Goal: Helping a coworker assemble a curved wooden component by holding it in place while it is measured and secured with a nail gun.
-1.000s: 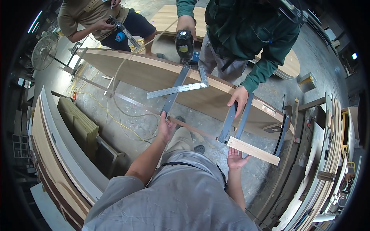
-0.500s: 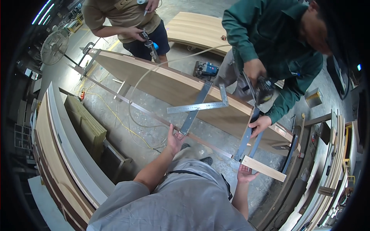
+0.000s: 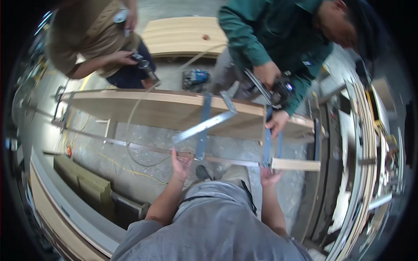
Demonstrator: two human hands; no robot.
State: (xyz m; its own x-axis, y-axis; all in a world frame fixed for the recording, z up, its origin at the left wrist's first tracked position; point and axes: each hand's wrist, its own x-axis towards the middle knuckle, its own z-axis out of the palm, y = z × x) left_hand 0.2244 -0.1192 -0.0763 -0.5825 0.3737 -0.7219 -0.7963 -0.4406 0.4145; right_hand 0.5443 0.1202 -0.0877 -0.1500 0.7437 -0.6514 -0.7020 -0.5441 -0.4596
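Observation:
My left hand [image 3: 180, 165] is palm up with thumb raised, touching the long thin brown rail [image 3: 226, 161] near a blue-grey crossbar [image 3: 203, 130]. My right hand [image 3: 271, 177] is also palm up, fingers stretched out, under the end of a second blue-grey bar [image 3: 266, 150] and beside a pale wood strip [image 3: 298, 165]. A metal carpenter's square [image 3: 204, 126] lies across the first crossbar. Behind it a long wooden panel [image 3: 161, 108] stands on edge. Part of my right fingers is hidden by the bar and strip.
Across the panel, a co-worker in green [image 3: 248, 37] holds a dark power tool [image 3: 281, 92] and touches the second bar. Another co-worker [image 3: 87, 41] at left holds a hand tool [image 3: 144, 67]. A blue power tool [image 3: 196, 79] sits beyond; panels [image 3: 82, 187] stand at left.
My view has turned, so the panel and rail now lie more level across it. Both of my hands stay at the rail and bar. The co-worker's power tool has tilted.

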